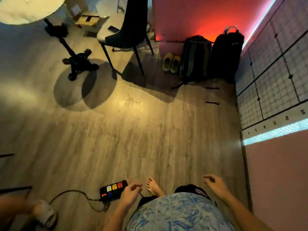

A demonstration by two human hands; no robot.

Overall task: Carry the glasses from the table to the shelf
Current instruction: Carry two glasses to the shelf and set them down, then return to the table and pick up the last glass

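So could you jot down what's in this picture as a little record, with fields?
place: room with wood floor
left hand: empty, fingers loosely curled
right hand: empty, fingers loosely curled
glasses: none in view
table: round, pale, far left corner, only its edge shows
chair: dark, beside the table
backpacks: two, dark, against the far wall
slippers: one pair, left of the backpacks
power strip: on the floor near the bare foot
shelf: cannot tell

chair | two backpacks by wall | slippers | power strip on floor
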